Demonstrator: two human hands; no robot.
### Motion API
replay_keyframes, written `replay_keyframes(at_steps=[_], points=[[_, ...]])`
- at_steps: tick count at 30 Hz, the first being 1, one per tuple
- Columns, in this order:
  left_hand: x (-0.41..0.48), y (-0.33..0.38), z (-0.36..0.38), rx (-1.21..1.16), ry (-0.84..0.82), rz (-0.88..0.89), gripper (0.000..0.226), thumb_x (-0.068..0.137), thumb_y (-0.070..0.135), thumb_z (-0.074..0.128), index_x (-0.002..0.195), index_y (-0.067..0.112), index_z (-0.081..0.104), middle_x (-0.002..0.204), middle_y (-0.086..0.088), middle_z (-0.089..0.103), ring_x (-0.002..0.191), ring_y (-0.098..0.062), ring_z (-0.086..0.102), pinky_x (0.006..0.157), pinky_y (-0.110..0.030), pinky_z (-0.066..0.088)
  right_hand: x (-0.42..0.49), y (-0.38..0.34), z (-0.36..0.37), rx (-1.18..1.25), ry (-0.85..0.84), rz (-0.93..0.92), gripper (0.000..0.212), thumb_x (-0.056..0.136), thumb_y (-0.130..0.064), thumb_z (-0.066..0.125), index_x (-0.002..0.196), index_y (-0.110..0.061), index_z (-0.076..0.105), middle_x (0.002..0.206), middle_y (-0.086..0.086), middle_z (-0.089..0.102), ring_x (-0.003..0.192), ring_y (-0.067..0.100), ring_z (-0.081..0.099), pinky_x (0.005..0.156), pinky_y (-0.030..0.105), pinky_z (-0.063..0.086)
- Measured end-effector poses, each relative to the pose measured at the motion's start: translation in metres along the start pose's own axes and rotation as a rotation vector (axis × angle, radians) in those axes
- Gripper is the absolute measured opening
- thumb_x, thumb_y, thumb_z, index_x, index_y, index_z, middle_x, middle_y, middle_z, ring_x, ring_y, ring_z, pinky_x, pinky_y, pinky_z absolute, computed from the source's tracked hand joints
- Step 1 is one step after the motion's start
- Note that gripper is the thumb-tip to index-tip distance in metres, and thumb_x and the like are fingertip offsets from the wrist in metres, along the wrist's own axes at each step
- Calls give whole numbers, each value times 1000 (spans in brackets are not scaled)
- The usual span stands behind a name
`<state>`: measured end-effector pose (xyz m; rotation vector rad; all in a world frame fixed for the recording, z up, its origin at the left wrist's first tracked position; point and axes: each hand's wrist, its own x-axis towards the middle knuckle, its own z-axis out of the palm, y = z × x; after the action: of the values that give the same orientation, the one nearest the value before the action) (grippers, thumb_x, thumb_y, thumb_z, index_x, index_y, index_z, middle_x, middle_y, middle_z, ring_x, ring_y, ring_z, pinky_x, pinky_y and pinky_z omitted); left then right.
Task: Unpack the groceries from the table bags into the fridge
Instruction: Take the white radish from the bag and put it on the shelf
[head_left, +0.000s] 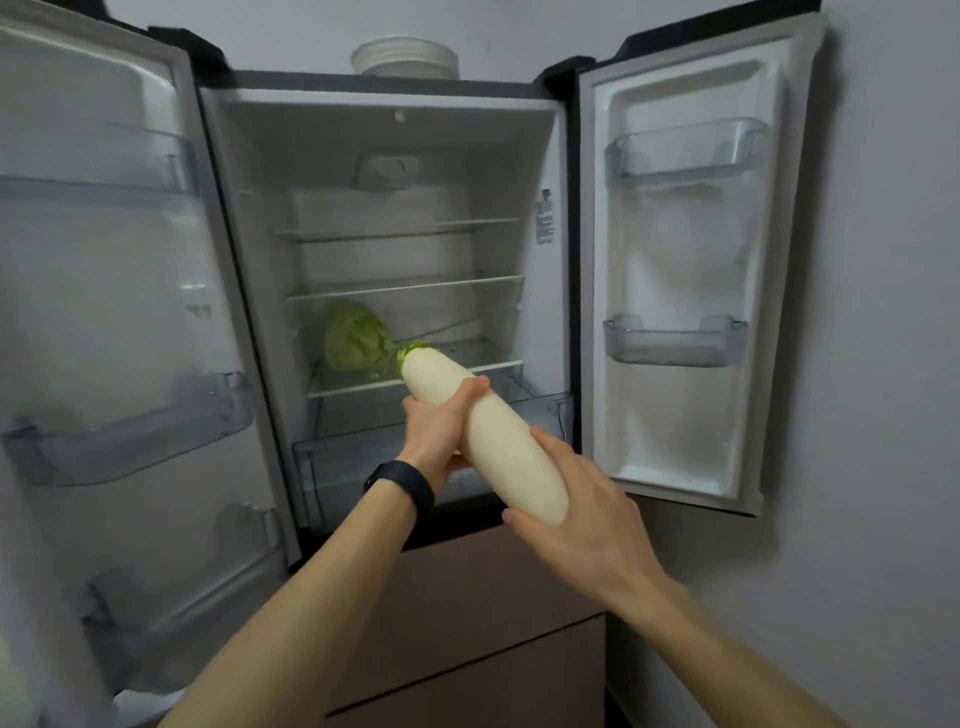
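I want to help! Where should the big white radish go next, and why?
Probably slide the radish, green end first, onto the shelf beside the cabbage. The left hand and right hand both hold it, its tip points there, and that shelf shows room on the right.

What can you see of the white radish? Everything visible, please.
The white radish is long, thick and smooth, creamy white, with a trimmed green stub at its top. It looks whole and firm. It is held in the air in front of the open fridge, tilted, with the green end pointing up toward the cabbage inside. The left hand grips its upper part, fingers curled over it. The right hand cups its blunt lower end.
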<state>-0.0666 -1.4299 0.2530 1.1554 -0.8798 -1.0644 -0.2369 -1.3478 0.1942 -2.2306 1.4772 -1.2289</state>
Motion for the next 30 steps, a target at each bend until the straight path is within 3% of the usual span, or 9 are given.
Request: replay_keyframes(at_steps=[4,7,12,15,17,22,30], points=[[76,4,44,7,-38,-50,101,55,50,88,137,17,39,113,-12,67,91,-30,71,61,-45,60,76,41,-7,-10,-6,13,82,81,-52,71,146,-48,22,132,-11,47,104,12,53,82,32,50],[130,9,67,56,-76,-66,98,59,59,84,136,14,42,115,-13,66,94,-31,71,62,-43,61,131,66,-9,-49,-17,38,77,80,-53,69,143,-48,26,127,-8,52,104,17,56,78,31,46],[212,13,60,558,-195,-21,78,83,80,46,121,12,56,110,-9,70,92,-25,72,79,-44,61,203,95,5,-51,-37,86,75,80,-48,71,145,-45,33,121,-9,59,92,10,47,72,27,38],[263,8,47,945,-179,158,78,92,76,27,129,15,59,125,-7,66,110,-26,63,97,-42,50,242,107,26,-42,-47,111,76,81,-47,72,146,-42,34,121,-8,61,98,14,55,76,29,44],[298,4,39,1145,-150,268,74,97,69,23,134,16,58,134,-8,62,119,-27,58,101,-37,45,270,112,46,-57,-40,131,76,81,-47,70,147,-39,34,123,-5,63,103,19,61,81,33,51],[389,-10,19,1498,-189,361,66,99,63,26,152,23,36,154,-14,41,141,-32,36,113,-46,34,346,125,105,-161,-53,166,72,86,-42,64,150,-29,33,123,3,64,104,25,63,75,31,46],[484,-39,2,1710,-244,197,69,99,65,19,159,33,7,167,-1,-1,153,-25,2,121,-56,3,462,147,180,-265,-63,297,69,89,-37,62,151,-24,34,132,13,57,116,35,58,90,36,48]])
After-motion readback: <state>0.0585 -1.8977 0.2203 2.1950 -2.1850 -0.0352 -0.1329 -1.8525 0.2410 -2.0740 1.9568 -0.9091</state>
